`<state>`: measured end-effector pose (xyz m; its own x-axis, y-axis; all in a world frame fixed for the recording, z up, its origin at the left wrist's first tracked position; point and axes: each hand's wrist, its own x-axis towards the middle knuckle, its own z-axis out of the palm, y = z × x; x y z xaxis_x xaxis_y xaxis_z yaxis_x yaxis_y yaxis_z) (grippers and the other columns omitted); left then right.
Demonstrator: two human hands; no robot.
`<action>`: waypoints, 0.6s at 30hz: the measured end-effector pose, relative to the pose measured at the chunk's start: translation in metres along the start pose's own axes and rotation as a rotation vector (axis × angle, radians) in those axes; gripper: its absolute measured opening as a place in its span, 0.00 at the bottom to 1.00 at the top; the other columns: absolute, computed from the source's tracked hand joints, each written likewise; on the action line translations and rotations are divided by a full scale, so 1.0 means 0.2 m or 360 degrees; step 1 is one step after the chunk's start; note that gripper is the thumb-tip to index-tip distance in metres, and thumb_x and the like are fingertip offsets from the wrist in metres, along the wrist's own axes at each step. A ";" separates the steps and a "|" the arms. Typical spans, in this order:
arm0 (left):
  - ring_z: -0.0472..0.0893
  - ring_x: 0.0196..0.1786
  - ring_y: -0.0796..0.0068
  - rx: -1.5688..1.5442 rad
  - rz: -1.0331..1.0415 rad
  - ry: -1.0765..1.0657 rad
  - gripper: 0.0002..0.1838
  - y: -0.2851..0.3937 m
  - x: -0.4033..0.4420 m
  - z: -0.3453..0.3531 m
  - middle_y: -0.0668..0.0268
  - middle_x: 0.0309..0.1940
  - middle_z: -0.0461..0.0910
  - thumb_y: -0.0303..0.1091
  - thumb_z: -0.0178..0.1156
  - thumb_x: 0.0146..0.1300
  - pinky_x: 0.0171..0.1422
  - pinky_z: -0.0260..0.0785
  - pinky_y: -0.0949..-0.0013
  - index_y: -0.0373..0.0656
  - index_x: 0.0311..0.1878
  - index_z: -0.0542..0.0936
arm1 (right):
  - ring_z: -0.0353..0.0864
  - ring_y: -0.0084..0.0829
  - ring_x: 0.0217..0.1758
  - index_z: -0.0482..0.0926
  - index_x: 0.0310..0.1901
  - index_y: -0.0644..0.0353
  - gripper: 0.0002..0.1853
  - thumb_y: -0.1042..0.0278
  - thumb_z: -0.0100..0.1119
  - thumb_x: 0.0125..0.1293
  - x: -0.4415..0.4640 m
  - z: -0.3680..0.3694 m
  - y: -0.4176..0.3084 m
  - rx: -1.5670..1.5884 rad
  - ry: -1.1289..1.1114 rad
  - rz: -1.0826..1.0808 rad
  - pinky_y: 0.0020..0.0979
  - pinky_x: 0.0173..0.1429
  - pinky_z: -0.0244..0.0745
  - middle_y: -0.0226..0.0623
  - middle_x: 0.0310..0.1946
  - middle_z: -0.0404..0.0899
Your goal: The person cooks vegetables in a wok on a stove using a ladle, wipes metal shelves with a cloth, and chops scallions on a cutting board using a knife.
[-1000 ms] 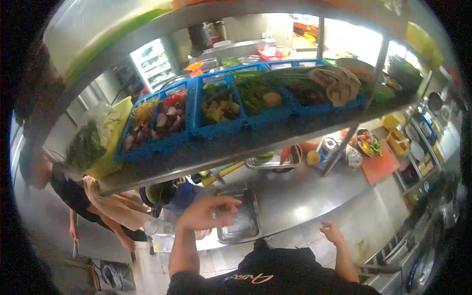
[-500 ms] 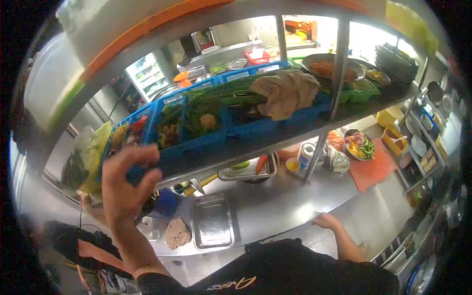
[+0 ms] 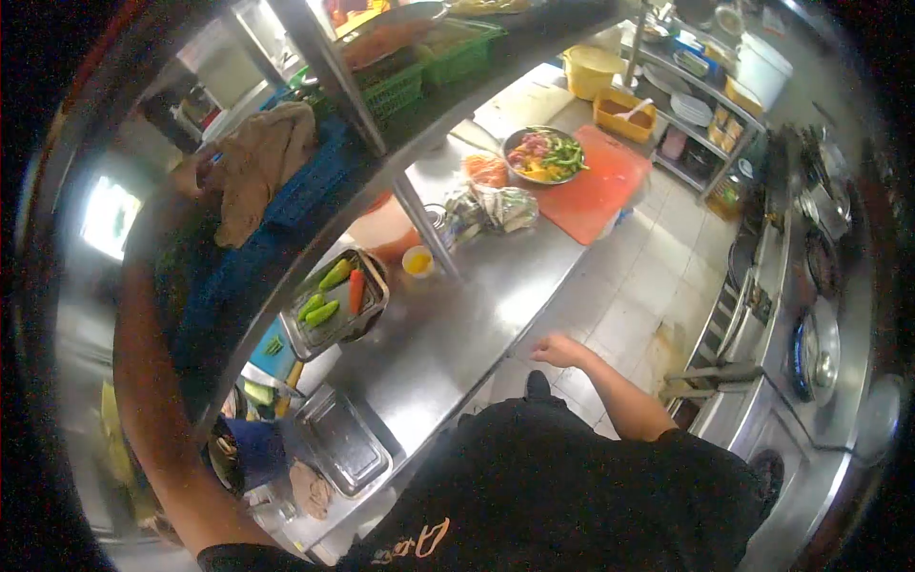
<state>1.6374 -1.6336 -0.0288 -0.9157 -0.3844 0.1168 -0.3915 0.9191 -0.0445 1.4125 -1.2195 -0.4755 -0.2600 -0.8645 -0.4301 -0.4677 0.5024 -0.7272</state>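
My left hand (image 3: 191, 176) reaches up to the shelf and grips the edge of a brown cloth (image 3: 262, 167), which hangs over a blue basket (image 3: 300, 195). Its fingers are dim and partly blurred. My right hand (image 3: 560, 350) hangs beyond the front edge of the steel counter (image 3: 419, 334), its fingers curled, with no object visible in it. Below the shelf, a metal tray (image 3: 329, 310) holds green vegetables and a red one. Closer to me lies an empty metal tray (image 3: 345, 443), with another crumpled cloth (image 3: 310, 489) beside it.
A bowl of cut vegetables (image 3: 545, 155) stands by a red cutting board (image 3: 596, 186). A shelf post (image 3: 424, 224) rises from the counter, near a small yellow cup (image 3: 417, 261). Stove burners (image 3: 815, 353) line the right side. Racks with plates (image 3: 688, 110) stand behind.
My left hand has moved from in front of the baskets to the cloth on the shelf and taken hold of it. The view has turned to the right. The right hand still hangs low.
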 end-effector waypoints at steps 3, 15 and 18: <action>0.77 0.47 0.63 0.0069 0.0113 0.0098 0.24 -0.04 0.18 0.02 0.53 0.46 0.76 0.42 0.59 0.53 0.51 0.68 0.63 0.41 0.52 0.74 | 0.78 0.41 0.41 0.79 0.44 0.60 0.19 0.55 0.54 0.56 0.01 0.10 0.24 -0.0184 0.0070 0.0084 0.36 0.47 0.71 0.45 0.39 0.80; 0.79 0.37 0.71 -0.0575 0.0349 0.0310 0.21 -0.07 0.30 -0.12 0.56 0.35 0.81 0.43 0.58 0.47 0.44 0.69 0.65 0.37 0.41 0.79 | 0.79 0.29 0.22 0.79 0.36 0.60 0.13 0.60 0.56 0.56 -0.18 0.56 1.03 0.0142 -0.0085 0.0862 0.33 0.23 0.72 0.37 0.29 0.80; 0.79 0.38 0.68 -0.0330 0.0411 0.0141 0.21 0.19 0.27 -0.21 0.57 0.34 0.80 0.43 0.59 0.46 0.47 0.68 0.65 0.38 0.41 0.78 | 0.80 0.31 0.24 0.79 0.38 0.60 0.12 0.62 0.56 0.56 -0.28 0.54 0.88 0.0526 0.0061 0.1216 0.33 0.23 0.71 0.37 0.29 0.79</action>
<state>1.5765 -1.6166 0.0180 -0.9673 -0.1358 0.2141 -0.1125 0.9867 0.1174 1.4359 -1.0808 -0.6364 -0.4366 -0.2808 -0.8547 0.1196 0.9235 -0.3645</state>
